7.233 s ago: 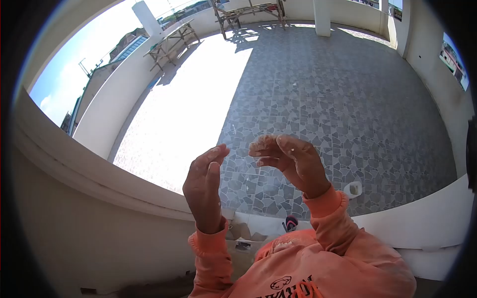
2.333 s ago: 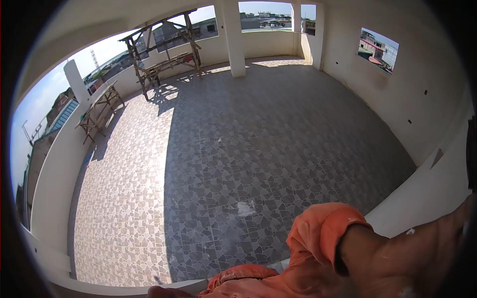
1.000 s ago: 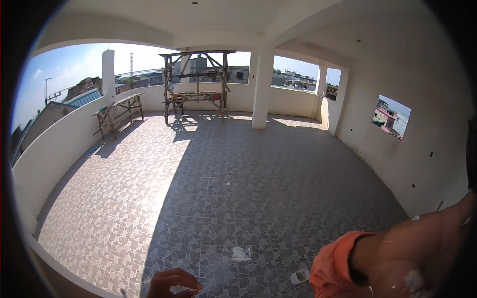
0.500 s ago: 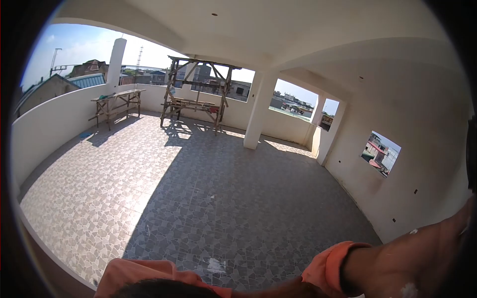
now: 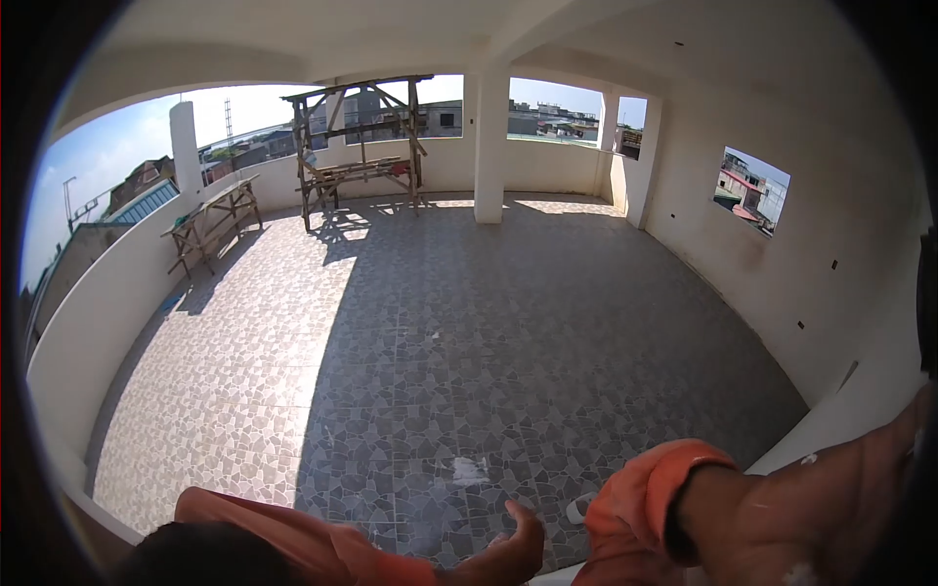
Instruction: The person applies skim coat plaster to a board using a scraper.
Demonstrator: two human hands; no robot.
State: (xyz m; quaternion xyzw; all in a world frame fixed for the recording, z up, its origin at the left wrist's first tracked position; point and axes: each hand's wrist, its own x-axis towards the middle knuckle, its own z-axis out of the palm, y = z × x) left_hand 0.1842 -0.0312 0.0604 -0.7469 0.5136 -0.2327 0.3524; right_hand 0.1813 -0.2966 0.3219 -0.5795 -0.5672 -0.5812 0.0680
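My left hand (image 5: 513,547) is low in the middle, coming out of an orange sleeve (image 5: 283,537). Its thumb points up, apart from the rest of the hand, and I see nothing held in it; the tiled floor (image 5: 410,391) lies beyond. On the right, an orange cuff (image 5: 655,488) surrounds my right arm, which reaches toward the camera's right side. My right hand (image 5: 831,503) is very close to the lens, with pale flecks on the skin. Its fingers are out of sight past the dark edge of the view, so what they touch is hidden.
A wooden scaffold (image 5: 362,161) stands by the far low wall, left of a white pillar (image 5: 489,146). A rough wooden bench (image 5: 215,215) is along the left wall. The right wall (image 5: 762,264) has a square opening. A whitish patch (image 5: 469,471) marks the floor.
The view has levelled and tipped downward, showing more floor. My left hand has come into sight at the bottom middle. My right arm stays raised at the right.
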